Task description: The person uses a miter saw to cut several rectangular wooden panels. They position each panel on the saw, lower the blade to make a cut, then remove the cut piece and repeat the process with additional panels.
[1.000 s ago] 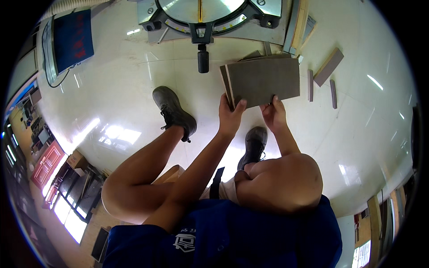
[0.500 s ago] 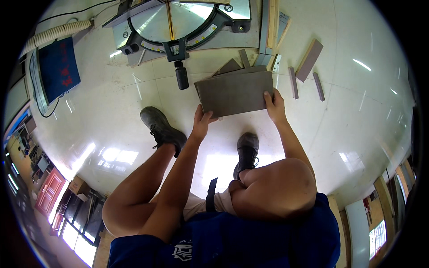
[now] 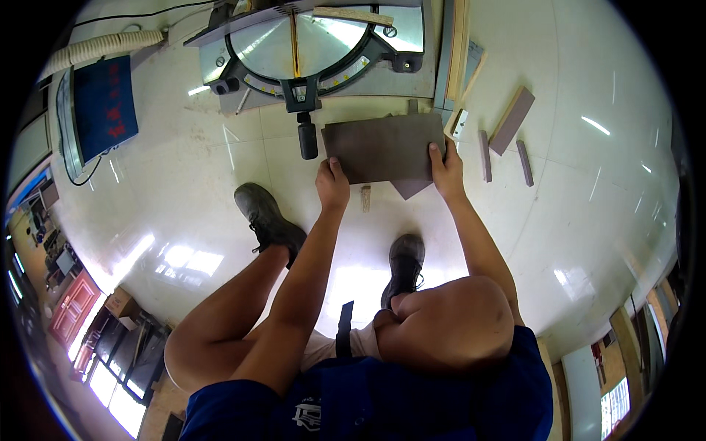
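A flat rectangular dark brown board (image 3: 382, 149) is held between my two hands. My left hand (image 3: 333, 182) grips its lower left corner, thumb on the face. My right hand (image 3: 446, 169) is closed around the right edge, its thumb also on top; the fingers of both are partly hidden behind the board. Below the lower edge pokes the corner of another brown piece (image 3: 410, 189), the rest covered. A narrow strip end (image 3: 413, 106) shows past the far edge. Near my left hand a small tan wood block (image 3: 365, 198) is on the floor.
Ahead stands a mitre saw base (image 3: 257, 48) with a black handle (image 3: 307, 136) close to the board's left edge. Several brown strips (image 3: 512, 121) lie at the right beside long timber lengths (image 3: 456, 59). My shoes (image 3: 266, 217) flank the work area. A blue panel (image 3: 103, 106) is far left.
The board has turned slightly to lie straighter, and my left thumb now rests on its face. The lower piece's corner and the tan block have come into sight. The whole view has shifted slightly.
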Demonstrator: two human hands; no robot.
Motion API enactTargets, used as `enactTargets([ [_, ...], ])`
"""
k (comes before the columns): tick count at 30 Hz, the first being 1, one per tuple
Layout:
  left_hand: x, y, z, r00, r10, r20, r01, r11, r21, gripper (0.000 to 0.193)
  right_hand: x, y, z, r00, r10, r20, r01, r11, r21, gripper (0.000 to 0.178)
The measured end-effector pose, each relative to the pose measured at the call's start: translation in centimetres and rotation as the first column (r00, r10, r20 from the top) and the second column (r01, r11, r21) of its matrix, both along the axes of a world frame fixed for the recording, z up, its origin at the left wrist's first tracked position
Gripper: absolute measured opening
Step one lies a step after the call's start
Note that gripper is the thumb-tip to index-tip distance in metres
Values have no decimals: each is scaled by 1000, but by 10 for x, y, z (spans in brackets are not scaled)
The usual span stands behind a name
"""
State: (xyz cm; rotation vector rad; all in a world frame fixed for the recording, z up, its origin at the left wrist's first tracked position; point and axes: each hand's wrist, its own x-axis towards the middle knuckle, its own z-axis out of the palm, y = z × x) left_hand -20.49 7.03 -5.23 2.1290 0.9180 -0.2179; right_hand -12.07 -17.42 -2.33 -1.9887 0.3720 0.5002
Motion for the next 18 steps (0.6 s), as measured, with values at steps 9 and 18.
enactTargets([
  [9, -13, 19, 14, 998, -48, 36, 54, 981, -189, 42, -62, -24, -12, 989, -147, 15, 123, 874, 470, 44],
  [18, 6, -35, 121, 979, 16, 205, 49, 949, -310, 29, -38, -83, 83, 950, -270, -156, 311, 866, 391, 44],
])
